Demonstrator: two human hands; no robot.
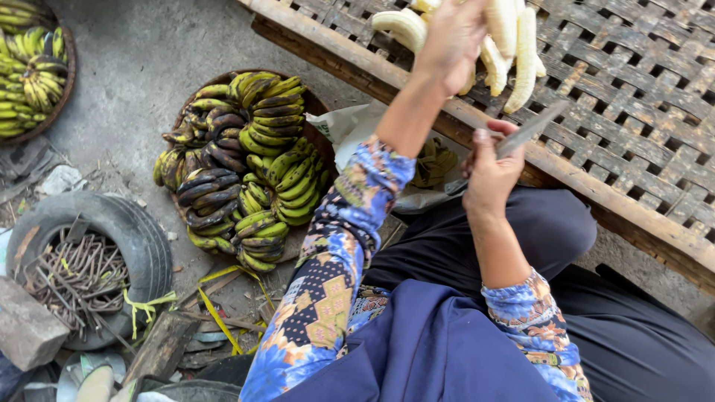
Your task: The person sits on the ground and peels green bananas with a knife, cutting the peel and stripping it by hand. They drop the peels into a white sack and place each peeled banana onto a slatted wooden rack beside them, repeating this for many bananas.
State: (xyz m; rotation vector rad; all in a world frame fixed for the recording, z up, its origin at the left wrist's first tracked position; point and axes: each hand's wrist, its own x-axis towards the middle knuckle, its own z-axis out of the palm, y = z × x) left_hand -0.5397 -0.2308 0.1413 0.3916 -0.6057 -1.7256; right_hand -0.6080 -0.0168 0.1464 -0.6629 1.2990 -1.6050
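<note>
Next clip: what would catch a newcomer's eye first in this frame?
The raised left hand, its grip shut on a bunch of peeled pale bananas, held above a woven bamboo rack at upper right. Just below, the right hand holds a knife. To the left, a round basket on the ground is heaped with green-and-black unpeeled bananas.

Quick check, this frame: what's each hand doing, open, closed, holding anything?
Left hand: closed on a bunch of peeled bananas, held over the woven rack.
Right hand: closed on a knife.
</note>
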